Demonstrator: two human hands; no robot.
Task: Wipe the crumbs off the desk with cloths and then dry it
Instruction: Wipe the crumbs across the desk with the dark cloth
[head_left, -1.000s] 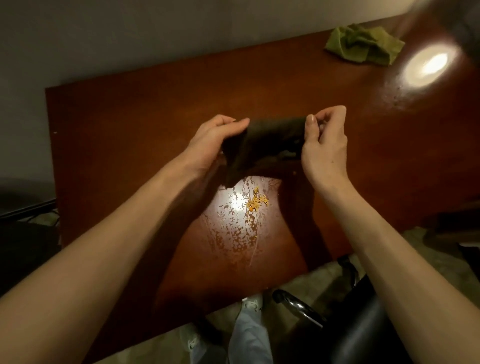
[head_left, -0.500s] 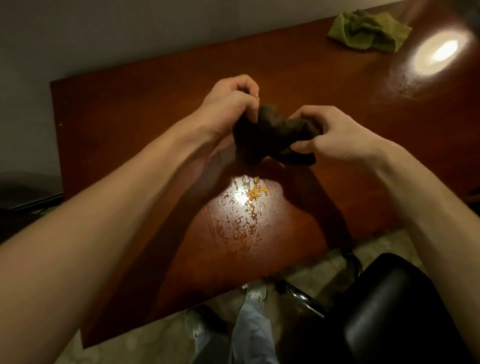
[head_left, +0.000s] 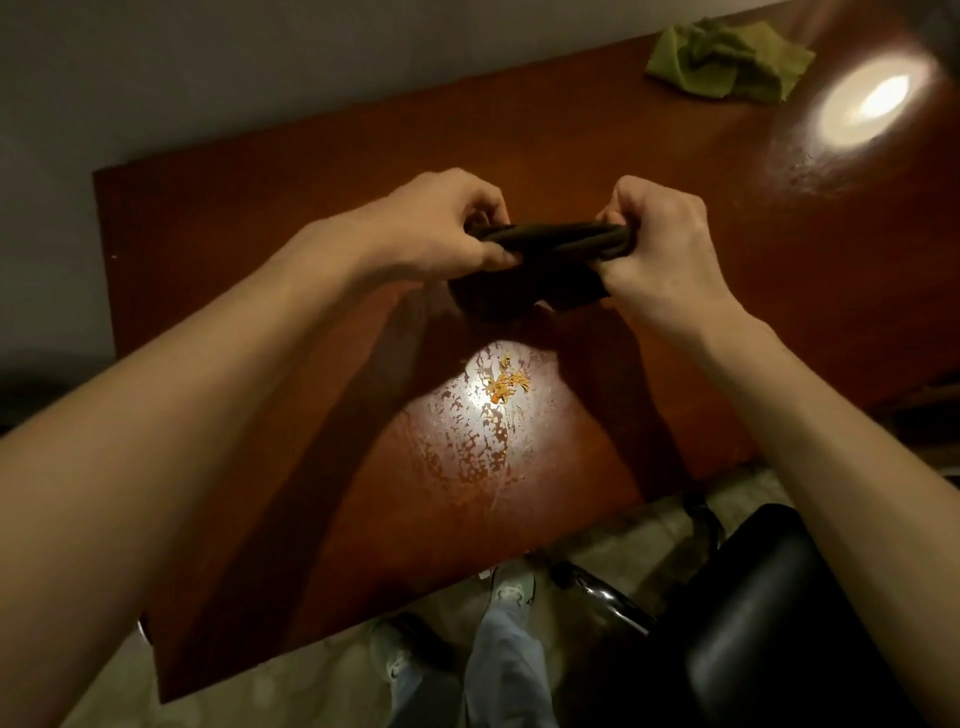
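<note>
I'm at the readying step, as I judge it, and wiping hasn't begun. The left grip (head_left: 436, 228) and the right grip (head_left: 665, 244), both bare hands, are each curled tight round one end of the dark cloth (head_left: 556, 244). They pull it into a taut, bunched band between them, with a loose fold hanging under it. The cloth seems to be held up off the table (head_left: 260, 234), on the far side of the crumbs (head_left: 506, 384).

The crumbs lie in a small orange heap in a bright glare patch, with blotchy wet-looking smears (head_left: 467, 441) around them and towards the near edge. The green cloth (head_left: 727, 62) sits crumpled at the far right corner, well apart and untouched. I take it to be the drying cloth.

Next I'd need to gather the dark cloth into one grip as a pad and lower it flat just beyond the heap. Then I'd draw it towards the near edge, so the crumbs gather rather than scatter through the wet.
</note>
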